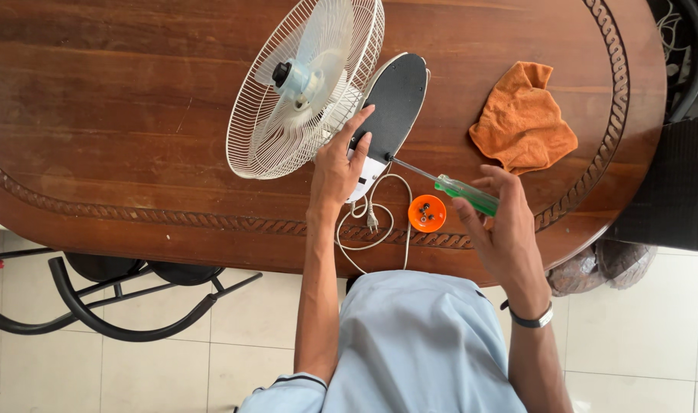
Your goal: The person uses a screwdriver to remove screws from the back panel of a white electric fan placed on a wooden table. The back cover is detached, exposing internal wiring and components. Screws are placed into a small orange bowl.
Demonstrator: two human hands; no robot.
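Two hands work close to the near edge of the worktop, a dark oval wooden one with a carved rope border. Your right hand has its grip pinched around the green handle of a screwdriver; the tool's long axis runs from lower right to upper left, with its tip against the underside of the fan base. Just beside that hand, near the rim, sits a small orange cap with screws in it, and the white power cord loops over the edge towards you. Your left hand rests on the base with its grip spread, fingers flat on the dark underside and the white stem. The fan lies tipped on its side, the base's long axis pointing away from you and slightly right, the white wire guard to its left facing up. An orange cloth lies crumpled to the right, well apart. Bare wood stretches wide to the left and beyond the fan.
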